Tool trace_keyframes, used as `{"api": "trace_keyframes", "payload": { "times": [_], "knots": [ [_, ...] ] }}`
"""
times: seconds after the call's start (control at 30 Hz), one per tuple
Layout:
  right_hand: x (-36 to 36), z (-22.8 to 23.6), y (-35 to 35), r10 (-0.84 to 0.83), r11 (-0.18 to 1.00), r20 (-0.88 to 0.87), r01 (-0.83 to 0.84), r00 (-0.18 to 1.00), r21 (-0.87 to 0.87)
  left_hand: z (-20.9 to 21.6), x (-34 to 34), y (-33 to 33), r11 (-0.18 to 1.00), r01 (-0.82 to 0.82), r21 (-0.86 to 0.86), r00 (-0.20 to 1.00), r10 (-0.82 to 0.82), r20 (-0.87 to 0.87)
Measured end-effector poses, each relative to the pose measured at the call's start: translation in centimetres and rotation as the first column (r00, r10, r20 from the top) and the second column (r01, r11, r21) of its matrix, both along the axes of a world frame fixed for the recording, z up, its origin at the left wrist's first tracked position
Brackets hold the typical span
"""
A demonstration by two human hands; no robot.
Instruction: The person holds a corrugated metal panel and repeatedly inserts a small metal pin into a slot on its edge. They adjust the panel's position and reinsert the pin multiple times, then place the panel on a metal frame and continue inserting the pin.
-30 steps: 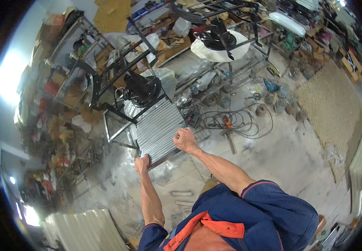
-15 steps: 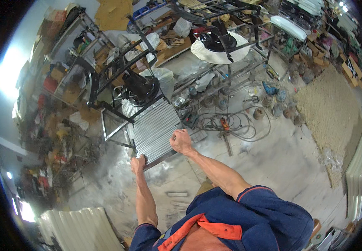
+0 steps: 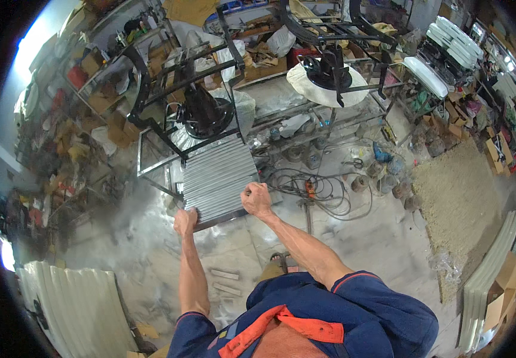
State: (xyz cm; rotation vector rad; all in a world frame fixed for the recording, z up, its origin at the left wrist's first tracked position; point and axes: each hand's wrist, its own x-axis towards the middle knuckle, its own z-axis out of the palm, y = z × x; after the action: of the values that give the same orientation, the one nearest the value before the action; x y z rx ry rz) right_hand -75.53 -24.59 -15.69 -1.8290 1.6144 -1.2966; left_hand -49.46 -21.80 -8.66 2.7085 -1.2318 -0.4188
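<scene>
A silvery ribbed metal panel [image 3: 219, 176] lies before me, its ridges running from left to right. Whether it is one sheet or separate strips side by side I cannot tell. My left hand [image 3: 185, 221] is closed on its near left corner. At the near right edge, my right hand [image 3: 256, 198] is curled into a fist around the panel's side. A dark bar [image 3: 225, 219] runs along the near edge between both hands. Just beyond the panel, a black metal chair frame [image 3: 201, 113] with a round base stands on the bench frame.
Another black chair frame [image 3: 332, 65] rests on a round pale cover [image 3: 299, 83]. Coiled cables [image 3: 329, 200], a blue power tool [image 3: 382, 152] and several tins lie right of the panel. Pale corrugated sheets [image 3: 79, 307] stand at lower left. A beige mat [image 3: 458, 203] covers the right floor.
My view has shifted, so the surroundings sit differently in the picture. Both hands keep their hold at the panel's near side, the left now slightly farther left. A sandalled foot has come into sight.
</scene>
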Motion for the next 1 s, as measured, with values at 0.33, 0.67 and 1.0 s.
{"api": "trace_keyframes", "payload": {
  "times": [0.33,0.67,1.0],
  "knots": [
    [-0.1,-0.1,-0.2,0.016,0.999,0.069,-0.019,0.997,0.044,0.7,-0.5,0.1,1.0,0.012,-0.008,1.0,-0.013,-0.02],
    [-0.1,0.1,-0.2,0.034,0.993,0.07,-0.042,0.997,0.114,-0.6,0.6,-0.4,0.999,-0.032,0.034,0.999,0.033,-0.035],
    [-0.2,0.2,0.0,0.034,0.993,0.053,-0.039,0.998,0.109,-0.8,0.5,-0.2,1.0,-0.011,0.014,1.0,0.011,-0.014]
  ]
}}
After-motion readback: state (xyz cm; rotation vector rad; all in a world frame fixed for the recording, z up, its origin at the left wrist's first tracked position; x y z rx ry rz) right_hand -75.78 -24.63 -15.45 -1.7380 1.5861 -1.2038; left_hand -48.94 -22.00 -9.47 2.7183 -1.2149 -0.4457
